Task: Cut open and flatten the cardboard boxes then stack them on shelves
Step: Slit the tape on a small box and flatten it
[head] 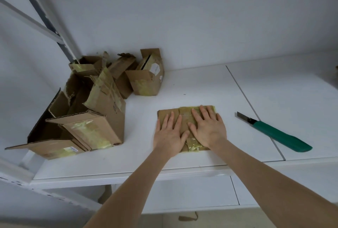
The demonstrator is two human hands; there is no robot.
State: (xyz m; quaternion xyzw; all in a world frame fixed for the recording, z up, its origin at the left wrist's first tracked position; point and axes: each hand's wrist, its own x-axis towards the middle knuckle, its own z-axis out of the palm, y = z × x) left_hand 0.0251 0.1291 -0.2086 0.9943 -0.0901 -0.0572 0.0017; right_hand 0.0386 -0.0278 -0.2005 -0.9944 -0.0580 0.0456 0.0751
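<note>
Brown cardboard, a flattened box [185, 117], lies near the front of the white shelf [201, 85]; my left hand [170, 134] and right hand [208, 129] press it flat, fingers spread, pinching nothing; I judge it light, stiff, springy at creases, slick where taped; best lifted by opposite edges; a green-handled knife [274, 132] lies apart, right; unflattened boxes [102, 103] heap left.

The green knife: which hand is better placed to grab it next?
Probably the right hand: it presses the flattened cardboard on the side nearer the knife. The left hand lies beyond it, toward the box pile.
</note>
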